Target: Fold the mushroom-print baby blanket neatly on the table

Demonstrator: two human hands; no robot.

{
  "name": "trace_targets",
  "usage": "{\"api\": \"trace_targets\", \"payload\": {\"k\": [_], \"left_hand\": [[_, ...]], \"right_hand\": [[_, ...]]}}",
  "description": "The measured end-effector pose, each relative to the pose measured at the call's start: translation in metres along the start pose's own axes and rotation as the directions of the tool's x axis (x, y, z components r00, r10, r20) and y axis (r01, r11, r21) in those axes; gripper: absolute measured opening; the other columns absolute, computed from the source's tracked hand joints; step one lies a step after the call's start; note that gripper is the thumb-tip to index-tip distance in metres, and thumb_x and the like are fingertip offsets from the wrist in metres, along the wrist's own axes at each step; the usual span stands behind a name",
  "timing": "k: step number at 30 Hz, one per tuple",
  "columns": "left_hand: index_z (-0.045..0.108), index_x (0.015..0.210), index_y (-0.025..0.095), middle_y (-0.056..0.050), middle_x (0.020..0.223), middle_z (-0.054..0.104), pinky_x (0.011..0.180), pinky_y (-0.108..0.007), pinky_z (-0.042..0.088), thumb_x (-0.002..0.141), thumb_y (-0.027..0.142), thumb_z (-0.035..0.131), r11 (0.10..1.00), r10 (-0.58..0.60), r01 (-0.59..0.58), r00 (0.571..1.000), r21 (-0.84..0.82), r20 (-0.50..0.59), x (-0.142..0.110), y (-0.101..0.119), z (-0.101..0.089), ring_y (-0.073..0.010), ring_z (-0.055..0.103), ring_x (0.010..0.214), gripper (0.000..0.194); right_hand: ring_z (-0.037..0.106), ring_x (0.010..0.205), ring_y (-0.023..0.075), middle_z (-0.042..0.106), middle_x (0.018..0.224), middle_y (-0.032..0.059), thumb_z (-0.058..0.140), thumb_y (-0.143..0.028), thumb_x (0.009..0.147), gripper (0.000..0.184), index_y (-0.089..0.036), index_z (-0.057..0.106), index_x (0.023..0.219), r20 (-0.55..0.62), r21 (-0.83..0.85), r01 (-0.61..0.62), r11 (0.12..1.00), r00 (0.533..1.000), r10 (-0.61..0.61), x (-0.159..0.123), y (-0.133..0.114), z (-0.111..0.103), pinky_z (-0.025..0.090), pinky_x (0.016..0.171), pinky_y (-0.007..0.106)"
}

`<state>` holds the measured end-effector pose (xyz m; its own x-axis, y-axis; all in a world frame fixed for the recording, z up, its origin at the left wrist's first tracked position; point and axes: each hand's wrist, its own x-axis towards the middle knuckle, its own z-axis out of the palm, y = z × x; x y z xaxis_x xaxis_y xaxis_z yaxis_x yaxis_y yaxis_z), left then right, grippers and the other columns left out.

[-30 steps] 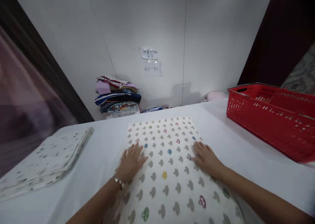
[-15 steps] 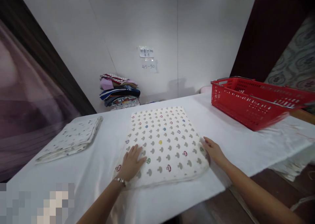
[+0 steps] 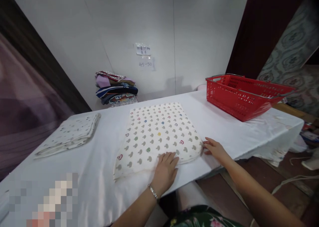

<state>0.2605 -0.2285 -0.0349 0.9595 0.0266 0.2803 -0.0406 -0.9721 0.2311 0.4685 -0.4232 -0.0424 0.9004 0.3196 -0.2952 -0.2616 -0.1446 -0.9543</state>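
Note:
A white folded cloth (image 3: 152, 127) printed with grey and coloured mushrooms lies flat in front of me. My left hand (image 3: 165, 170), a silver bracelet at its wrist, rests palm down on the cloth's near edge, right of the middle, with fingers stretched out. At the near right corner, my right hand (image 3: 215, 150) touches the cloth's side with its fingers apart. Another folded cloth (image 3: 72, 132), white with small dark spots, lies at the left, out of reach of both hands.
A white sheet covers the table (image 3: 99, 173). A red plastic basket (image 3: 229, 102) with metal handles stands at the back right. Folded fabrics (image 3: 116, 90) are stacked by the wall, below two paper signs (image 3: 144, 57). The near table edge runs beside my right arm.
My left hand has slid right along the cloth's near edge, from its left side to right of the middle. My right hand stays at the right corner. The view has shifted slightly.

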Motion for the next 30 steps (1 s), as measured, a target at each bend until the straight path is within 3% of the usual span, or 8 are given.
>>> {"api": "trace_targets", "payload": {"k": [4,8,15,18,21,24,26,30], "left_hand": [[0.053,0.112,0.023,-0.005,0.112,0.058,0.095,-0.044,0.038,0.079,0.023,0.059,0.999,0.038,-0.038,0.999,-0.004,0.016,0.022,0.017,0.001,-0.023,0.05,0.105,0.034],[0.053,0.109,0.022,-0.006,0.106,0.057,0.086,-0.039,0.041,0.078,0.032,0.062,0.996,0.093,-0.094,0.995,0.013,0.037,0.047,0.035,0.014,-0.0226,0.049,0.099,0.033],[0.057,0.094,0.017,-0.007,0.094,0.059,0.076,-0.036,0.042,0.084,0.021,0.049,0.996,0.011,-0.016,0.998,0.093,0.058,0.077,0.041,0.038,-0.0224,0.053,0.09,0.013],[0.059,0.09,0.017,-0.006,0.09,0.062,0.076,-0.031,0.042,0.084,0.018,0.046,0.993,-0.113,0.114,0.993,-0.034,0.036,0.083,0.034,0.036,-0.0187,0.056,0.086,0.014],[0.059,0.085,0.019,-0.004,0.085,0.063,0.075,-0.027,0.041,0.085,0.018,0.044,0.959,-0.22,0.218,0.975,-0.181,0.008,0.084,0.03,0.032,-0.0157,0.057,0.083,0.015],[0.06,0.084,0.02,-0.002,0.084,0.063,0.074,-0.025,0.041,0.084,0.019,0.045,0.938,-0.237,0.224,0.971,-0.263,-0.017,0.083,0.03,0.029,-0.0147,0.056,0.082,0.015],[0.06,0.086,0.02,-0.002,0.084,0.063,0.075,-0.025,0.041,0.084,0.019,0.045,0.93,-0.235,0.217,0.972,-0.295,-0.027,0.081,0.031,0.028,-0.0145,0.057,0.082,0.015],[0.061,0.086,0.02,-0.002,0.085,0.063,0.075,-0.025,0.04,0.087,0.025,0.043,0.94,-0.178,0.167,0.984,-0.298,-0.013,0.078,0.032,0.026,-0.0151,0.056,0.083,0.018]], "right_hand": [[0.065,0.077,0.0172,0.057,0.118,0.0145,0.061,-0.012,0.07,0.055,-0.014,0.049,0.123,0.023,0.124,-0.067,0.99,0.998,0.065,-0.011,0.002,-0.005,0.057,0.059,0.027],[0.065,0.073,0.0167,0.057,0.118,0.0148,0.063,-0.011,0.07,0.056,-0.014,0.048,0.124,0.028,0.167,-0.088,0.982,0.996,0.084,-0.021,0.002,-0.003,0.058,0.059,0.028],[0.066,0.078,0.0186,0.057,0.121,0.0152,0.067,-0.016,0.071,0.059,-0.015,0.043,0.126,0.089,0.23,-0.109,0.967,0.992,0.09,-0.033,0.002,-0.006,0.058,0.061,0.03],[0.067,0.08,0.0209,0.059,0.118,0.0156,0.07,-0.021,0.071,0.061,-0.016,0.041,0.125,0.124,0.245,-0.155,0.957,0.984,0.128,-0.04,0.003,-0.004,0.057,0.061,0.032],[0.067,0.08,0.0221,0.064,0.108,0.0154,0.068,-0.024,0.074,0.047,-0.015,0.047,0.115,0.223,0.279,-0.242,0.929,0.957,0.183,-0.042,0.002,0.004,0.056,0.062,0.032],[0.067,0.083,0.0213,0.067,0.099,0.0134,0.061,-0.03,0.081,0.026,-0.014,0.055,0.101,0.38,0.346,-0.31,0.885,0.909,0.17,-0.037,-0.003,0.018,0.056,0.066,0.032],[0.066,0.081,0.0191,0.067,0.094,0.0108,0.057,-0.032,0.084,0.022,-0.014,0.058,0.097,0.429,0.382,-0.319,0.867,0.892,0.139,-0.03,-0.005,0.027,0.055,0.065,0.03],[0.064,0.067,0.0143,0.066,0.081,0.0066,0.057,-0.037,0.084,0.024,-0.014,0.059,0.089,0.354,0.343,-0.24,0.908,0.928,0.112,-0.019,-0.003,0.038,0.054,0.055,0.025]]}}
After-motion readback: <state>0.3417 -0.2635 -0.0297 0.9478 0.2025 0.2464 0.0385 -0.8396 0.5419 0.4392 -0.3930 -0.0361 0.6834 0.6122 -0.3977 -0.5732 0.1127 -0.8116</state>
